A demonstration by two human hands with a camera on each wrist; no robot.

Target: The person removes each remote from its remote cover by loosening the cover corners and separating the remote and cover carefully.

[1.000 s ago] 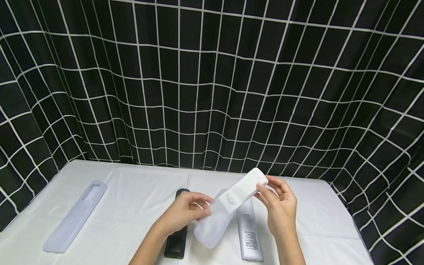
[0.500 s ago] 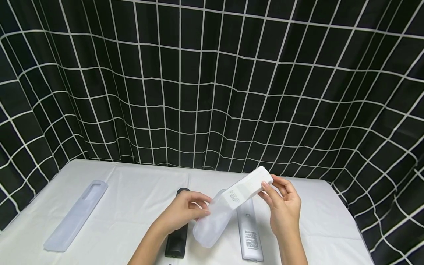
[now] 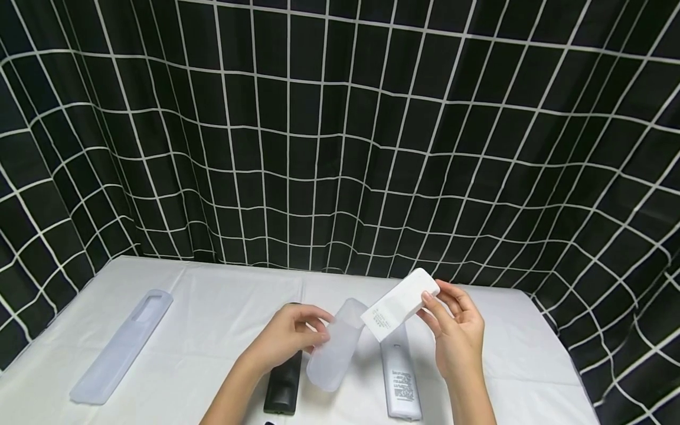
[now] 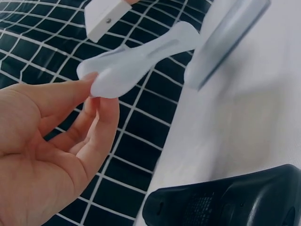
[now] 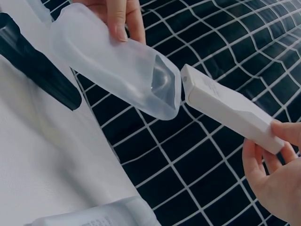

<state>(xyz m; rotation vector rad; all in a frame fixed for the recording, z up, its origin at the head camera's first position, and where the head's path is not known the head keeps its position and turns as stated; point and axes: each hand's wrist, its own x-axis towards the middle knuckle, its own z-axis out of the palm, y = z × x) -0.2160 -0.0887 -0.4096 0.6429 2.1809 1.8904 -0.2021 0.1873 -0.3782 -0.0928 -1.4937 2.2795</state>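
So I'm pinching a clear-ish sleeve (image 3: pixel 336 354) by its edge with the thumb and fingers of my left hand (image 3: pixel 287 333), holding it up tilted between my two hands. My right hand (image 3: pixel 457 333) is gripping a white remote (image 3: pixel 401 304) by its far end, thumb on the back, and that back is facing up at me with some tiny print I'm not able to read. The remote's other end is pointing in toward my left hand, sitting just beside the sleeve's upper end, and none of it is going inside.

Below my left hand a black remote (image 3: pixel 283 386) is lying on the white surface (image 3: pixel 212 354), with the hand covering part of it. A grey remote (image 3: pixel 402 378) is lying just left of my right wrist, label showing. Another cover (image 3: pixel 123 348) is lying well off to the left of my left hand. Behind everything, a black-and-white grid curtain (image 3: pixel 319 147) is hanging.
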